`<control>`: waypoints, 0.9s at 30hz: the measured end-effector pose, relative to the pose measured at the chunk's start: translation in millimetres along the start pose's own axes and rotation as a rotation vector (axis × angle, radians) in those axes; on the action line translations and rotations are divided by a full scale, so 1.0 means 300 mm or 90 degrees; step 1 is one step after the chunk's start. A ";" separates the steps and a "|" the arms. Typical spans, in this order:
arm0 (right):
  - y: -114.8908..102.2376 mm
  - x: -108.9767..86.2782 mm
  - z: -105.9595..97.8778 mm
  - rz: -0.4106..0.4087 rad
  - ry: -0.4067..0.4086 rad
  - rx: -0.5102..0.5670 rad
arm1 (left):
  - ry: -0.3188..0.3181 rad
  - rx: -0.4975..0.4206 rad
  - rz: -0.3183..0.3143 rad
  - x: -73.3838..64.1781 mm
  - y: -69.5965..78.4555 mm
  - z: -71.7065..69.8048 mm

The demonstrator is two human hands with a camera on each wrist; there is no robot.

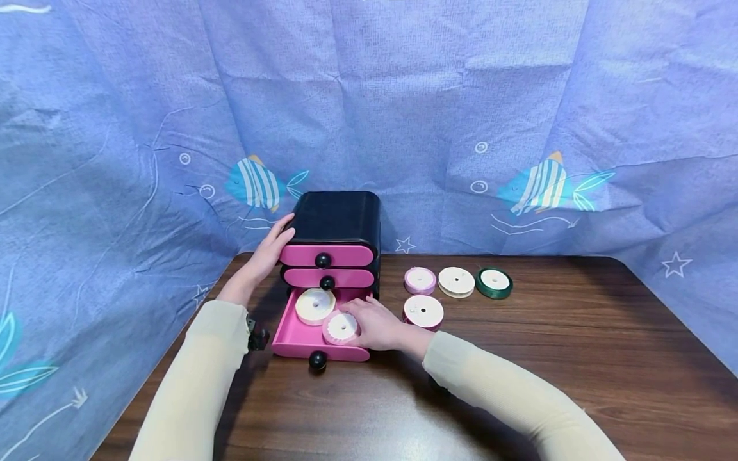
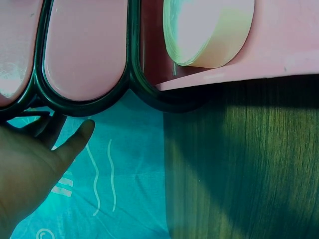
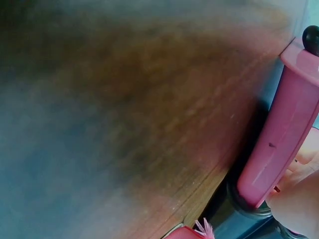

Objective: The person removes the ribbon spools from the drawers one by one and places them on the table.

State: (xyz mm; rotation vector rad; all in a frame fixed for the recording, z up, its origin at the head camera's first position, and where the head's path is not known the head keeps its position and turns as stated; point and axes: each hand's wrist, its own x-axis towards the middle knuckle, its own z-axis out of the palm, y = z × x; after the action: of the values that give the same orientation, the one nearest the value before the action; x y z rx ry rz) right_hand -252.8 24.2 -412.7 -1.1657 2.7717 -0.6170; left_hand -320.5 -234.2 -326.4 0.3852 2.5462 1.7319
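Observation:
A black drawer cabinet (image 1: 337,214) with pink drawer fronts stands on the table, its bottom drawer (image 1: 294,336) pulled out. Inside lies a cream ribbon spool (image 1: 315,306), seen from the side in the left wrist view. My right hand (image 1: 377,324) reaches into the drawer and grips a pale pink ribbon spool (image 1: 339,328) by its right side, in front of the cream one. In the right wrist view, the drawer wall hides part of that hand. My left hand (image 1: 270,248) rests on the cabinet's upper left side, fingers extended.
Right of the cabinet, a pink-lilac spool (image 1: 419,280), a white spool (image 1: 457,282) and a green spool (image 1: 494,283) lie in a row. A dark red spool (image 1: 423,312) sits before them. Behind the wooden table (image 1: 553,346) hangs a blue fish-print cloth (image 1: 403,96).

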 end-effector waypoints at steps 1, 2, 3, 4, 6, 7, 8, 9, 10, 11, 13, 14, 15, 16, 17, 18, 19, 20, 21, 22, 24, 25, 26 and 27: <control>0.001 0.000 0.001 -0.002 0.002 0.001 | 0.003 0.002 0.002 0.007 -0.014 -0.002; 0.002 -0.001 0.002 -0.002 0.004 0.003 | 0.006 0.004 0.004 0.015 -0.028 -0.003; 0.002 -0.001 0.003 -0.003 0.006 0.005 | 0.008 0.007 0.006 0.018 -0.035 -0.003; 0.003 -0.002 0.004 -0.003 0.008 0.006 | 0.009 0.009 0.009 0.020 -0.039 -0.003; 0.004 -0.003 0.005 -0.004 0.013 0.009 | 0.010 0.008 0.009 0.020 -0.041 -0.003; 0.004 -0.003 0.004 -0.005 0.017 0.012 | 0.009 0.007 0.008 0.020 -0.038 -0.002; 0.003 -0.004 0.003 -0.006 0.020 0.012 | 0.007 0.006 0.006 0.018 -0.033 -0.002; 0.003 -0.004 0.002 -0.006 0.025 0.012 | 0.005 0.003 0.002 0.014 -0.026 -0.002; 0.002 -0.004 -0.001 -0.002 0.027 0.015 | 0.001 0.000 0.000 0.008 -0.012 -0.001; 0.001 -0.005 -0.004 0.001 0.028 0.019 | -0.003 -0.001 -0.003 0.001 0.001 0.000; -0.002 -0.005 -0.013 0.011 0.026 0.031 | -0.006 -0.001 -0.005 -0.014 0.027 0.003; -0.003 -0.006 -0.019 0.019 0.022 0.036 | -0.006 0.002 -0.005 -0.022 0.040 0.005; -0.004 -0.007 -0.024 0.027 0.019 0.042 | -0.006 0.005 -0.005 -0.029 0.052 0.007; -0.006 -0.009 -0.030 0.033 0.016 0.048 | -0.006 0.010 -0.004 -0.035 0.061 0.010; -0.007 -0.010 -0.036 0.035 0.014 0.050 | -0.003 0.016 -0.003 -0.037 0.065 0.012; -0.009 -0.011 -0.042 0.037 0.012 0.052 | -0.001 0.020 -0.002 -0.040 0.069 0.013; -0.010 -0.012 -0.047 0.039 0.009 0.054 | 0.001 0.024 -0.001 -0.042 0.072 0.014; -0.013 -0.014 -0.053 0.036 0.010 0.055 | 0.001 0.026 -0.001 -0.043 0.074 0.015; -0.015 -0.016 -0.058 0.034 0.010 0.056 | 0.001 0.026 -0.001 -0.044 0.074 0.015; -0.018 -0.019 -0.064 0.031 0.012 0.057 | 0.001 0.025 -0.001 -0.045 0.074 0.015; -0.025 -0.024 -0.074 0.024 0.015 0.061 | 0.001 0.023 -0.001 -0.044 0.073 0.015; -0.028 -0.027 -0.079 0.020 0.019 0.064 | 0.000 0.020 -0.002 -0.044 0.071 0.014; -0.031 -0.031 -0.084 0.015 0.022 0.066 | -0.001 0.017 -0.002 -0.043 0.070 0.014; -0.033 -0.035 -0.088 0.012 0.025 0.067 | -0.001 0.015 -0.002 -0.043 0.068 0.014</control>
State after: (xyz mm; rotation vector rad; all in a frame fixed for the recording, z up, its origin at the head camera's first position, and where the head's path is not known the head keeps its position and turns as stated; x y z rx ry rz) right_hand -244.6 34.1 -385.5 -1.1169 2.7408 -0.7826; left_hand -303.7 -226.3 -310.5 0.3843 2.5665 1.7018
